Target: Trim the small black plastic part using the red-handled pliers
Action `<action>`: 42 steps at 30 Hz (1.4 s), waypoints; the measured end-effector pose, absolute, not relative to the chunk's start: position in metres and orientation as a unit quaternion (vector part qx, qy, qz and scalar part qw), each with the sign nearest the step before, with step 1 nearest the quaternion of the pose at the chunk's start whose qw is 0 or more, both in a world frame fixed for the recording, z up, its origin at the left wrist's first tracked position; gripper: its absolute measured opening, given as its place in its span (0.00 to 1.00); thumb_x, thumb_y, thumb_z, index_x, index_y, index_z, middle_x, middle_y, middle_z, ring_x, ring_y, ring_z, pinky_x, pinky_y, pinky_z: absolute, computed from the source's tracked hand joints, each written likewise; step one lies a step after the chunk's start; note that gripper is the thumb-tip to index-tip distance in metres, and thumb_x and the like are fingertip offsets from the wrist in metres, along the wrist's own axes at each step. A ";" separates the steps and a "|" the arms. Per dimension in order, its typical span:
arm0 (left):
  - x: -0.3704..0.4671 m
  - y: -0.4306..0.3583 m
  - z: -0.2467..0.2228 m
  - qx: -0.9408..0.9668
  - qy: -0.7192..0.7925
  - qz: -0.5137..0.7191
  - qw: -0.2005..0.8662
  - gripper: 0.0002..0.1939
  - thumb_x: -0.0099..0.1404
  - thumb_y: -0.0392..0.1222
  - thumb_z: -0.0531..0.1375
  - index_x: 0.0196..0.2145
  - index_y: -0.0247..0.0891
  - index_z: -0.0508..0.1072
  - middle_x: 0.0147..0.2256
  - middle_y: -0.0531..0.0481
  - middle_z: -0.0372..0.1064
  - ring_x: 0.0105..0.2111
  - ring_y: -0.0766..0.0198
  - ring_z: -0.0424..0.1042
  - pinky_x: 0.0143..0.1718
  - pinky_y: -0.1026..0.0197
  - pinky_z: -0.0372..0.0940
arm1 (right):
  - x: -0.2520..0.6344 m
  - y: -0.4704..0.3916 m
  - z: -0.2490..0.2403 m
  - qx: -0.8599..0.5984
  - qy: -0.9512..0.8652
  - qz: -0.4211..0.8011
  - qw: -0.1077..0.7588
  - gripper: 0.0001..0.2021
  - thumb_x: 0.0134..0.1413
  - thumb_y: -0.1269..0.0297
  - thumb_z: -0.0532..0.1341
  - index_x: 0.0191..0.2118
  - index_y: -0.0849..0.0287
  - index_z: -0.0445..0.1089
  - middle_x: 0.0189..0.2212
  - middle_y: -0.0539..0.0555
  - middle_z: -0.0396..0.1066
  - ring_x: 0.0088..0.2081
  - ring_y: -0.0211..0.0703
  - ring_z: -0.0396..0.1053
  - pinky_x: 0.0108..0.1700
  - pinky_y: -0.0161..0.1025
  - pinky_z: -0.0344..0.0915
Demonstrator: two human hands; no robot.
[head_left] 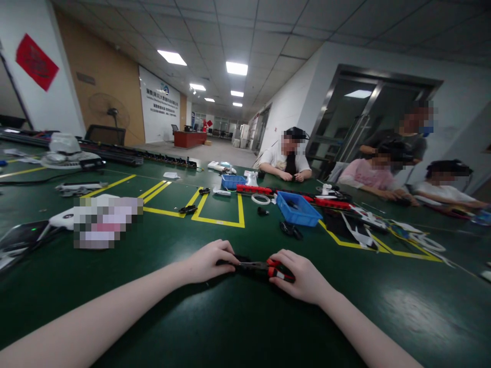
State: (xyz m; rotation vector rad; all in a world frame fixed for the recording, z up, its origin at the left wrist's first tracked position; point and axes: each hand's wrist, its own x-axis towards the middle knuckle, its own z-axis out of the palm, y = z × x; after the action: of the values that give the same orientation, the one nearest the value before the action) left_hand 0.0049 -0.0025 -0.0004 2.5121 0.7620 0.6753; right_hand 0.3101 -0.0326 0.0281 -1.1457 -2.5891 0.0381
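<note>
While right hand [297,276] grips pliers [270,268], larger bin [301,218] holds dark item [292,204].

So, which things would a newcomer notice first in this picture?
Probably the red-handled pliers in the right hand, meeting a dark piece that the left hand holds. Beyond them, the bright blue bin stands out on the green table, right of the yellow tape outlines.
</note>
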 end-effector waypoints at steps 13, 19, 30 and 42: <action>0.005 -0.002 -0.001 0.905 0.274 0.244 0.216 0.11 0.67 0.39 0.61 0.47 0.42 0.77 0.44 0.47 0.67 0.44 0.59 0.67 0.46 0.57 0.64 | 0.308 -0.035 0.027 -0.400 -0.902 -0.016 0.161 0.19 0.54 0.56 0.63 0.49 0.56 0.67 0.43 0.56 0.71 0.41 0.46 0.70 0.42 0.44 0.70; 0.005 -0.003 0.001 0.906 0.276 0.242 0.212 0.12 0.66 0.39 0.61 0.47 0.43 0.76 0.44 0.47 0.67 0.44 0.59 0.68 0.46 0.57 0.64 | 0.309 -0.034 0.029 -0.390 -0.903 -0.031 0.177 0.19 0.53 0.55 0.64 0.49 0.56 0.68 0.43 0.56 0.72 0.42 0.46 0.71 0.43 0.44 0.70; 0.004 -0.002 0.000 0.908 0.271 0.239 0.211 0.12 0.67 0.38 0.60 0.48 0.43 0.76 0.45 0.47 0.68 0.44 0.59 0.68 0.46 0.57 0.64 | 0.309 -0.036 0.028 -0.396 -0.899 -0.009 0.184 0.17 0.54 0.56 0.64 0.48 0.56 0.67 0.42 0.56 0.71 0.41 0.45 0.71 0.41 0.43 0.69; 0.003 -0.003 0.000 0.906 0.276 0.235 0.219 0.12 0.67 0.39 0.60 0.47 0.43 0.76 0.45 0.47 0.67 0.44 0.58 0.67 0.46 0.56 0.65 | 0.303 -0.039 0.031 -0.401 -0.899 -0.004 0.176 0.17 0.55 0.56 0.63 0.48 0.56 0.67 0.41 0.56 0.71 0.39 0.44 0.70 0.39 0.41 0.68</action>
State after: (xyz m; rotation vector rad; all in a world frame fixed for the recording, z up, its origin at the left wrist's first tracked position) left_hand 0.0031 -0.0027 0.0001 2.5070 0.7646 0.6490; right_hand 0.3035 -0.0394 0.0308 -1.1363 -2.5457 -0.0121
